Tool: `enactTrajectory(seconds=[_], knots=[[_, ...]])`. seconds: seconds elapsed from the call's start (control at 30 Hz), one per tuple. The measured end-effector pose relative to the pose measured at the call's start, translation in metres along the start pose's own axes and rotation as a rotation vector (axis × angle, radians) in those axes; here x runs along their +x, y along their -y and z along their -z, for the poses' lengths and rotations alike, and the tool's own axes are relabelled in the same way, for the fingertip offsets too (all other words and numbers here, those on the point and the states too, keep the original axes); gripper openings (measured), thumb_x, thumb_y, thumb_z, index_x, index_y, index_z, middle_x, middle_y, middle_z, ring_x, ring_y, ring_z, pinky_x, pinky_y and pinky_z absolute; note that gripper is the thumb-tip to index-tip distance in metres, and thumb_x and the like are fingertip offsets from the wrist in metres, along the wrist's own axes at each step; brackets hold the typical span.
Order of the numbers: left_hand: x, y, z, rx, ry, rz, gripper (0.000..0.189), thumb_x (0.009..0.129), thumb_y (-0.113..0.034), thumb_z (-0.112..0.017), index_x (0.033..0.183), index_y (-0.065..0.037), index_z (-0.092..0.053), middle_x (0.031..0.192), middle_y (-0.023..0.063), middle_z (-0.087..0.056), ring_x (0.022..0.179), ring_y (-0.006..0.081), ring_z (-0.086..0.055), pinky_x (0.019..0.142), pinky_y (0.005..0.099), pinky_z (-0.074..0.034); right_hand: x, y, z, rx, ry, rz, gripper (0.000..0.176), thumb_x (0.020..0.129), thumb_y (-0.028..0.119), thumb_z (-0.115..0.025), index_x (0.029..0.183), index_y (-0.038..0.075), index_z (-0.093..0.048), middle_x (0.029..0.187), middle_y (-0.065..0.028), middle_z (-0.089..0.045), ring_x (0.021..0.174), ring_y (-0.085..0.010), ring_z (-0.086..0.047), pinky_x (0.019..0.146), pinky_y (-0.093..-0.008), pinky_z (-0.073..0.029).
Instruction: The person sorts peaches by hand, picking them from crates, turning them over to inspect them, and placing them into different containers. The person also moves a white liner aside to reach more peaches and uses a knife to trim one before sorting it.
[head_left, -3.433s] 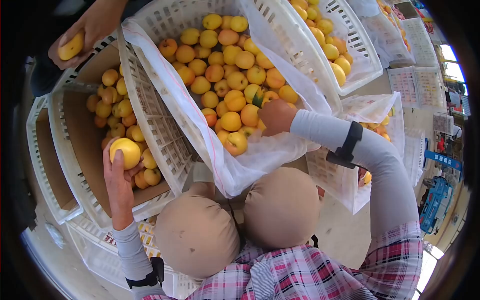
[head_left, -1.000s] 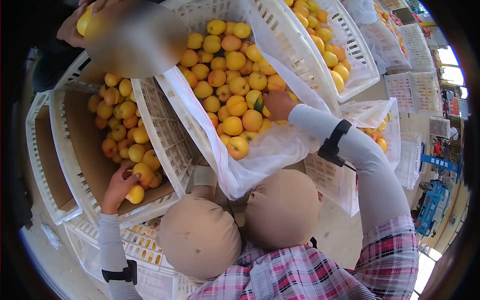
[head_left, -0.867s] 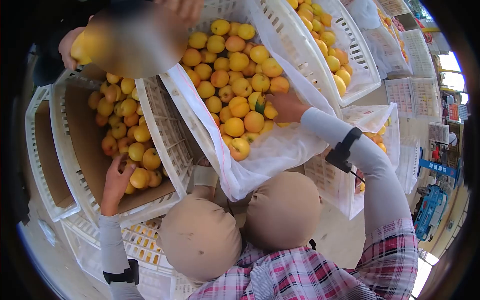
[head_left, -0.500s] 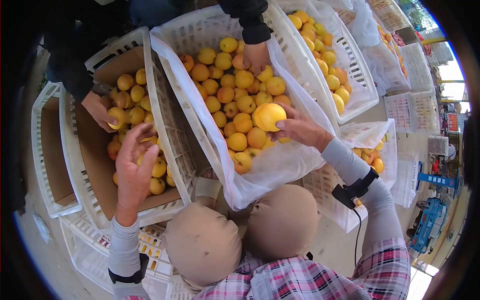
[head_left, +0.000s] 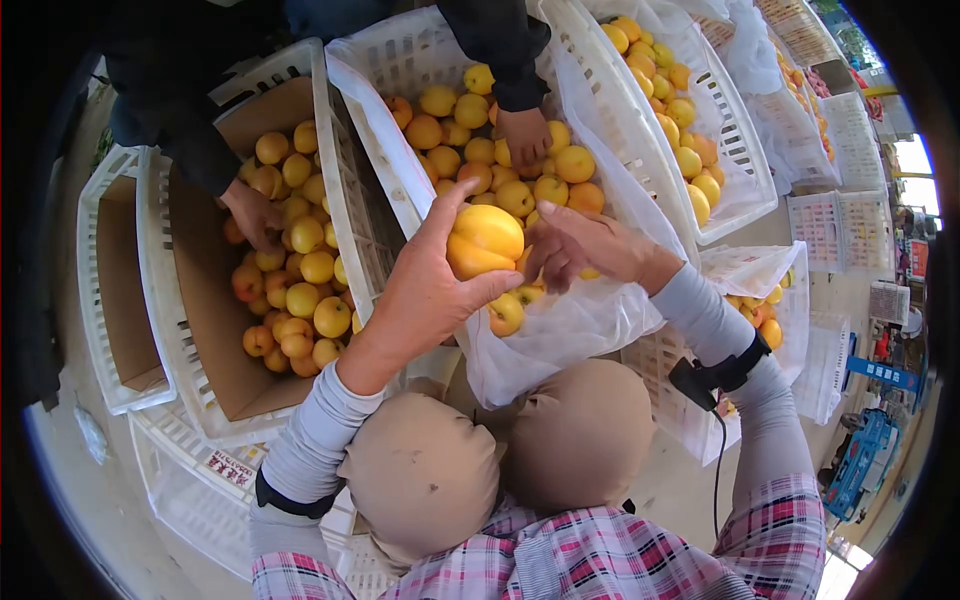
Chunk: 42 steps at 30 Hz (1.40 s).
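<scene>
My left hand (head_left: 425, 290) grips a large yellow-orange fruit (head_left: 484, 240) above the near rim of the middle white crate (head_left: 375, 140), which is lined with white mesh and holds several fruits. My right hand (head_left: 585, 245) hovers just right of that fruit, fingers spread, holding nothing. Left of it, a cardboard-lined crate (head_left: 215, 330) holds several smaller fruits. Another person's hand (head_left: 525, 135) reaches into the middle crate and their other hand (head_left: 252, 215) into the left one.
A third white crate of fruit (head_left: 745, 170) stands at the upper right, a mesh bag with a few fruits (head_left: 765, 300) lower right. Empty white crates (head_left: 105, 290) sit at the left. My knees (head_left: 500, 450) are just below the crates.
My left hand left the left crate and crossed to the middle one. The large fruit my right hand lifted is now in my left hand, and my right hand has let go.
</scene>
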<state>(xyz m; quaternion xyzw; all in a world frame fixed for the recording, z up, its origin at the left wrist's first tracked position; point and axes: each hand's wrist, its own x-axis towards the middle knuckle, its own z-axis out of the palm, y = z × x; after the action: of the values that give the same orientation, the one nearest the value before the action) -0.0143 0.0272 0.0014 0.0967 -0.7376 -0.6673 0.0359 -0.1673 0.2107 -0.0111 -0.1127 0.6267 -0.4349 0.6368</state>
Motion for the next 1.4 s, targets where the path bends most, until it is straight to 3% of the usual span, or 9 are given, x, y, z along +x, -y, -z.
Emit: enactTrajectory(seconds=[0.13, 0.37, 0.43, 0.63, 0.83, 0.9, 1.03, 1.27, 1.4], knots=[[-0.004, 0.005, 0.002, 0.038, -0.059, 0.022, 0.083, 0.066, -0.021, -0.083, 0.133, -0.001, -0.039, 0.107, 0.0152, -0.057, 0.094, 0.0240, -0.059, 0.086, 0.0332, -0.048, 0.022, -0.061, 0.065, -1.576, -0.608, 0.023, 0.043, 0.081, 0.037, -0.063, 0.096, -0.003, -0.061, 0.092, -0.0211, -0.066, 0.077, -0.0301, -0.067, 0.073, -0.0367, -0.053], [0.000, 0.017, 0.006, 0.260, -0.145, -0.172, 0.072, 0.063, -0.018, -0.082, 0.124, -0.002, -0.048, 0.114, 0.0150, -0.055, 0.105, 0.0276, -0.056, 0.092, 0.0346, -0.044, 0.043, -0.106, 0.103, -1.633, -0.579, -0.309, 0.053, 0.067, 0.030, -0.074, 0.104, -0.004, -0.055, 0.088, -0.0206, -0.066, 0.081, -0.0352, -0.066, 0.072, -0.0426, -0.053], [-0.001, 0.019, 0.007, 0.146, -0.111, -0.135, 0.073, 0.067, -0.009, -0.081, 0.130, -0.002, -0.043, 0.117, 0.0097, -0.054, 0.107, 0.0170, -0.054, 0.094, 0.0301, -0.044, 0.043, -0.108, 0.103, -1.683, -0.562, -0.352, 0.056, 0.066, 0.029, -0.075, 0.106, -0.005, -0.055, 0.090, -0.0204, -0.067, 0.083, -0.0348, -0.067, 0.072, -0.0422, -0.053], [-0.003, 0.026, 0.006, -0.201, -0.202, -0.027, 0.063, 0.071, -0.008, -0.076, 0.126, 0.001, -0.046, 0.118, 0.0129, -0.055, 0.107, 0.0197, -0.055, 0.095, 0.0316, -0.044, 0.049, -0.099, 0.112, -1.774, -0.408, -0.413, 0.056, 0.066, 0.042, -0.072, 0.098, -0.004, -0.064, 0.083, -0.0169, -0.068, 0.078, -0.0315, -0.068, 0.071, -0.0412, -0.053], [-0.002, 0.026, 0.014, -0.792, -0.213, 0.199, 0.041, 0.089, -0.016, -0.062, 0.123, 0.002, -0.048, 0.115, 0.0115, -0.058, 0.104, 0.0197, -0.059, 0.094, 0.0330, -0.048, 0.017, -0.066, 0.085, -1.272, -0.627, 0.079, 0.059, 0.065, 0.048, -0.074, 0.099, 0.001, -0.064, 0.081, -0.0140, -0.067, 0.071, -0.0263, -0.066, 0.065, -0.0377, -0.052], [0.001, 0.031, 0.015, -0.907, -0.188, 0.203, 0.042, 0.092, -0.021, -0.058, 0.126, 0.002, -0.046, 0.119, 0.0142, -0.056, 0.111, 0.0232, -0.057, 0.097, 0.0347, -0.048, 0.004, -0.049, 0.064, -0.457, -0.362, 0.148, 0.058, 0.079, 0.053, -0.064, 0.108, 0.004, -0.059, 0.084, -0.0098, -0.065, 0.066, -0.0205, -0.062, 0.064, -0.0320, -0.051], [0.002, 0.032, 0.018, -1.110, -0.148, 0.259, 0.044, 0.093, -0.029, -0.058, 0.125, 0.000, -0.048, 0.114, 0.0126, -0.059, 0.105, 0.0254, -0.061, 0.092, 0.0360, -0.052, -0.003, -0.049, 0.047, 0.375, 0.078, 0.248, 0.062, 0.091, 0.055, -0.047, 0.123, 0.003, -0.049, 0.094, -0.0120, -0.063, 0.070, -0.0186, -0.058, 0.062, -0.0287, -0.048], [0.000, 0.027, 0.020, -1.170, -0.157, 0.252, 0.044, 0.094, -0.032, -0.055, 0.125, -0.001, -0.047, 0.115, 0.0138, -0.058, 0.108, 0.0285, -0.060, 0.093, 0.0381, -0.051, -0.002, -0.020, 0.001, 0.536, 0.129, 0.339, 0.059, 0.092, 0.049, -0.050, 0.128, 0.003, -0.045, 0.109, -0.0118, -0.059, 0.084, -0.0187, -0.059, 0.066, -0.0311, -0.051], [0.003, 0.023, 0.016, -1.298, -0.161, 0.246, 0.048, 0.094, -0.040, -0.055, 0.128, -0.008, -0.045, 0.126, 0.0096, -0.052, 0.120, 0.0279, -0.049, 0.102, 0.0466, -0.042, -0.010, 0.014, -0.028, 0.184, -0.101, 0.384, 0.060, 0.088, 0.035, -0.063, 0.133, 0.002, -0.040, 0.108, -0.0084, -0.060, 0.089, -0.0134, -0.060, 0.072, -0.0266, -0.053]])
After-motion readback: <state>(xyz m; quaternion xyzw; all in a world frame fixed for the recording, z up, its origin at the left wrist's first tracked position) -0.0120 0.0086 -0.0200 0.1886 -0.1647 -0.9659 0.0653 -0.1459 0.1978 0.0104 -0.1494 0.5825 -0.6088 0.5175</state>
